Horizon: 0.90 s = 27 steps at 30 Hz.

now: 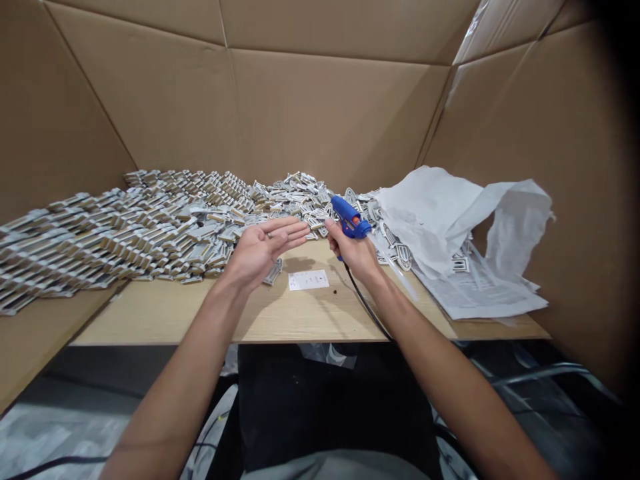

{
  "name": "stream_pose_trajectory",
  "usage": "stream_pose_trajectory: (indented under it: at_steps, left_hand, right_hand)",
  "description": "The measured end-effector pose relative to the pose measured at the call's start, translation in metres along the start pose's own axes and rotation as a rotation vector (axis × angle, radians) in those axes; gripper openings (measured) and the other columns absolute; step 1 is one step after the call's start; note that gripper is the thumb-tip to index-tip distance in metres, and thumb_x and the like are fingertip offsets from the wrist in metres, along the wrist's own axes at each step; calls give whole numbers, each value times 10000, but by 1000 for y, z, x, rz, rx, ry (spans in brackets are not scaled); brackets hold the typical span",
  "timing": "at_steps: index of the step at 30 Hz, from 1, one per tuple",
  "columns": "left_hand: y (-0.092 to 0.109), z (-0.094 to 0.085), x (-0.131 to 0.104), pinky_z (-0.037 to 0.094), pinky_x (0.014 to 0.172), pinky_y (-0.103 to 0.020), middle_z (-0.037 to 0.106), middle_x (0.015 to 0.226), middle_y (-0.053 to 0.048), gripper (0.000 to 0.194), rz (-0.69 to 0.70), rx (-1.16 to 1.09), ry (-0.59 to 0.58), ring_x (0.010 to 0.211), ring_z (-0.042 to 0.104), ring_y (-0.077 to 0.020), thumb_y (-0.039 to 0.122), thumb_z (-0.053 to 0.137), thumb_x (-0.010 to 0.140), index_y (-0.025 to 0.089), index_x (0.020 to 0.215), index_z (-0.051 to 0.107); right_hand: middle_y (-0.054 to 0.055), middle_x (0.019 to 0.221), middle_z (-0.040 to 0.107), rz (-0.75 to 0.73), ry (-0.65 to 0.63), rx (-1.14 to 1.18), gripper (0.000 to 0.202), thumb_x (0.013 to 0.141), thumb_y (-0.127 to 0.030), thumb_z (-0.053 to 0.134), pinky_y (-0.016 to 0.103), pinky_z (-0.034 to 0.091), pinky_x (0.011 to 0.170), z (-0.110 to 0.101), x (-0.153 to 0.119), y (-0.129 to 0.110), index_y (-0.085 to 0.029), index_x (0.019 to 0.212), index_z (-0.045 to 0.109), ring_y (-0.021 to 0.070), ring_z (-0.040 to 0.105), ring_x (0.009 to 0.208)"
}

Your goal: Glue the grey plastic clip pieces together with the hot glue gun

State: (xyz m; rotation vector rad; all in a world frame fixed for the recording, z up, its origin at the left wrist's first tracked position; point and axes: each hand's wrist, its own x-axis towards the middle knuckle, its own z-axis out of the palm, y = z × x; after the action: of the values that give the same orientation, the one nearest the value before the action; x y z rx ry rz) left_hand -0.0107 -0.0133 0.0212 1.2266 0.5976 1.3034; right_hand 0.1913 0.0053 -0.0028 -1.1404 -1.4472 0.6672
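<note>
My right hand (354, 252) is wrapped round the handle of a blue hot glue gun (350, 217), its nozzle end hidden or hard to make out. A clear glue stick (395, 267) sticks out of its back, and a black cord (367, 307) runs down from the handle. My left hand (263, 250) hovers to the left with its palm up, fingers stretched out and nothing in it. Below and between the hands, a small white card (309, 279) with faint marks lies on the wooden table (165, 313). One loose grey-white piece (273, 272) lies beside the card, under my left hand.
Stacked grey-white pieces (100, 233) fill the left side of the table. A loose heap of similar pieces (295, 193) lies at the back. Crumpled white sheets (430, 213) cover the right side. Cardboard walls (340, 113) enclose the back and sides.
</note>
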Motion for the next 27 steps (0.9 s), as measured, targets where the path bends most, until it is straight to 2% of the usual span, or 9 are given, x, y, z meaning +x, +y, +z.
stream_pose_trajectory:
  at_steps: [6, 15, 21, 24, 27]
  left_hand:
    - [-4, 2, 0, 482, 1179, -545, 750, 1238, -228, 347, -18, -4, -13, 1255, 682, -375, 168, 872, 774, 87, 1098, 778]
    - [-8, 1, -1, 547, 1124, -498, 804, 1085, -174, 376, -58, -5, 42, 1132, 749, -324, 167, 938, 693, 100, 1034, 795]
    - [-8, -1, 2, 512, 1161, -432, 817, 989, -105, 270, -93, -78, 97, 1026, 779, -246, 169, 923, 717, 126, 949, 793]
    - [-10, -1, 6, 488, 1182, -410, 811, 1010, -87, 154, -132, -136, 57, 1069, 765, -227, 171, 860, 795, 139, 928, 790]
    - [-12, 0, 7, 469, 1192, -429, 805, 1040, -92, 86, -151, -149, 45, 1168, 731, -252, 177, 828, 827, 148, 889, 776]
  right_hand:
    - [3, 584, 582, -18, -18, 15, 578, 887, -737, 627, 309, 419, 554, -1, 0, 1, -230, 619, 557, 145, 517, 550]
    - [-3, 612, 585, -13, -64, 40, 541, 884, -712, 654, 313, 418, 562, -1, 0, 7, -235, 654, 545, 146, 514, 560]
    - [-7, 653, 571, -78, -159, 107, 485, 907, -633, 661, 311, 400, 563, 0, 0, 11, -240, 657, 524, 145, 483, 572]
    - [8, 784, 645, -103, -181, 120, 384, 873, -586, 706, 312, 409, 571, -1, -3, 5, -244, 744, 590, 142, 488, 601]
    - [34, 932, 697, -128, -230, 133, 358, 845, -599, 724, 311, 407, 573, -1, -6, -3, -247, 873, 664, 152, 518, 661]
